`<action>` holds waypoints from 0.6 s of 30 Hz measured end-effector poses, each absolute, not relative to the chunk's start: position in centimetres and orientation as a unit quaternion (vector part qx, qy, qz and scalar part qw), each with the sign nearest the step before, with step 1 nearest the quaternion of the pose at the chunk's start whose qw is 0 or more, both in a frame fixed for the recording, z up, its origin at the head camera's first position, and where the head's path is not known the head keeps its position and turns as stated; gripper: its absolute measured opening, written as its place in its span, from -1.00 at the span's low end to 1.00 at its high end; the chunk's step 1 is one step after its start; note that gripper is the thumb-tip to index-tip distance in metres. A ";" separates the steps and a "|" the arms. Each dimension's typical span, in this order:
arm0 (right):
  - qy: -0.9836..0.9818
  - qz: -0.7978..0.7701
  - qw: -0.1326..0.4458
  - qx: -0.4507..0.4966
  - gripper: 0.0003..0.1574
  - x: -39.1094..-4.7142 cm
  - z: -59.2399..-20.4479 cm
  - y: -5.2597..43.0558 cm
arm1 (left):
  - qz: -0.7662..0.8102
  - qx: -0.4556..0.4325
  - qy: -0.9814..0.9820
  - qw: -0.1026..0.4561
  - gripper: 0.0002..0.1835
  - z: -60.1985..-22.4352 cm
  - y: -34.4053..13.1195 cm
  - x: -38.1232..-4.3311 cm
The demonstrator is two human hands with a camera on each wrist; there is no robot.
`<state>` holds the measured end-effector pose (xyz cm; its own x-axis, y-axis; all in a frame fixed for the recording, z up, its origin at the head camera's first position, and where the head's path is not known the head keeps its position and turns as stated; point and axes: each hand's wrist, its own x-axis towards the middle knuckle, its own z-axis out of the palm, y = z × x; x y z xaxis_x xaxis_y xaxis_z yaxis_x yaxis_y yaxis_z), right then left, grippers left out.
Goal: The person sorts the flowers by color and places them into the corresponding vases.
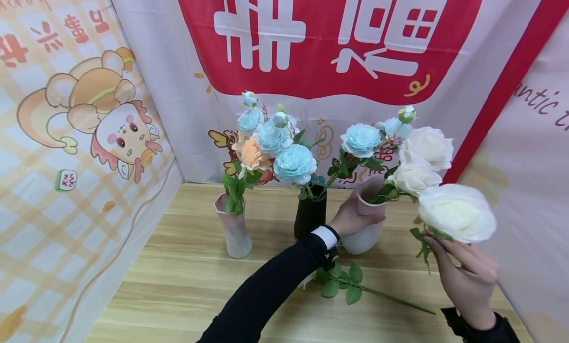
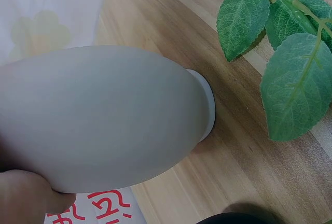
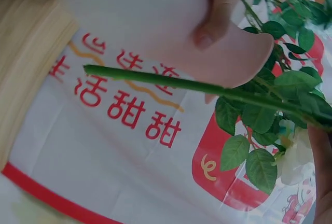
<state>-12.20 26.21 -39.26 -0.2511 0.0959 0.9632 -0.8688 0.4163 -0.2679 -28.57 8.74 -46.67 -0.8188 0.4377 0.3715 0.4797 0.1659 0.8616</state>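
My left hand point(image 1: 351, 217) grips the neck of a pink-and-white vase point(image 1: 363, 236), with its thumb and fingers round it. White roses point(image 1: 426, 148) and a blue flower point(image 1: 361, 140) rise above this vase. In the left wrist view, the vase's rounded body point(image 2: 114, 120) fills the left side and tilts. At the right, my right hand point(image 1: 471, 278) pinches a large white rose point(image 1: 458, 212) just beneath its bloom. Its green stem point(image 3: 171, 83) shows in the right wrist view, the cut end outside the vase and passing across its front.
A second pink-and-white vase point(image 1: 235, 234) stands at the left with a peach flower point(image 1: 252, 152). Between the two is a black vase point(image 1: 310, 214) with blue flowers point(image 1: 295, 163). A leafy stem point(image 1: 391, 297) lies on the wooden table point(image 1: 178, 283). Printed cloth point(image 1: 146, 31) hangs behind.
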 end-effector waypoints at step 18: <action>-0.520 0.655 0.485 0.255 -0.81 -13.1 -37.4 25.4 | -0.586 -0.327 -0.741 0.021 0.01 -43.0 7.5 -26.2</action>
<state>-13.10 25.43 -37.44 -0.4007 0.3703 0.8380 -0.9001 0.0115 -0.4355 -26.19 7.53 -43.00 -0.7853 0.4603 0.4140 0.5088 0.0990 0.8552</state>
